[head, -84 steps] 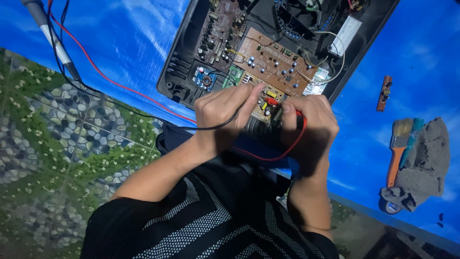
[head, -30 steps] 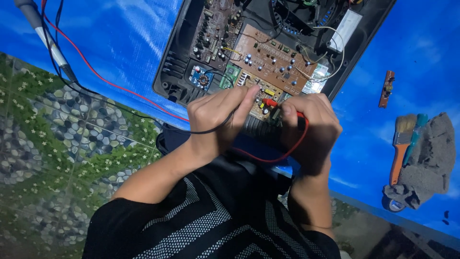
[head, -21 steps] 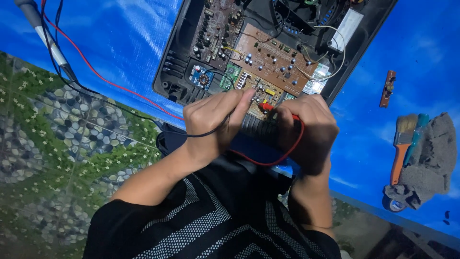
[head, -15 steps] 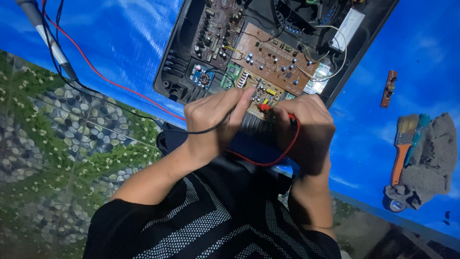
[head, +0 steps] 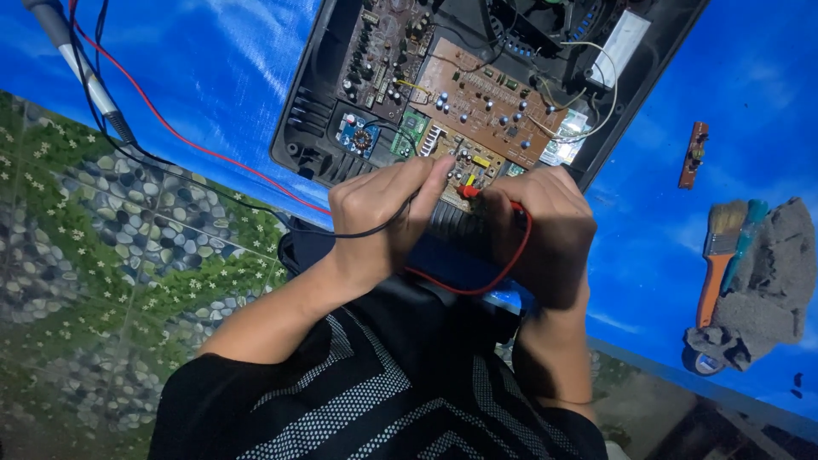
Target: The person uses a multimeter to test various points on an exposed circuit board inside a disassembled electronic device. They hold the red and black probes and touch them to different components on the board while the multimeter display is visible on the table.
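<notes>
Both hands work at the near edge of an opened black case [head: 298, 136] full of circuit boards. Left hand [head: 379, 213] is closed in a pinch on a black probe lead [head: 256, 209], its fingertips pointing onto the brown board [head: 494, 102]. Right hand [head: 545, 230] is curled around a red probe [head: 469, 191], whose tip touches the board's near edge just beside the left fingertips; the red lead [head: 503, 273] loops under the right palm. The case lies on a blue sheet [head: 213, 68] covering the tabletop. A second red wire [head: 170, 136] and the black one run off toward a grey tool handle [head: 81, 60] at the upper left. Well apart on the right lie a small brown board strip [head: 694, 155], an orange-handled brush [head: 714, 273] and a grey rag [head: 767, 290], the brush touching the rag.
</notes>
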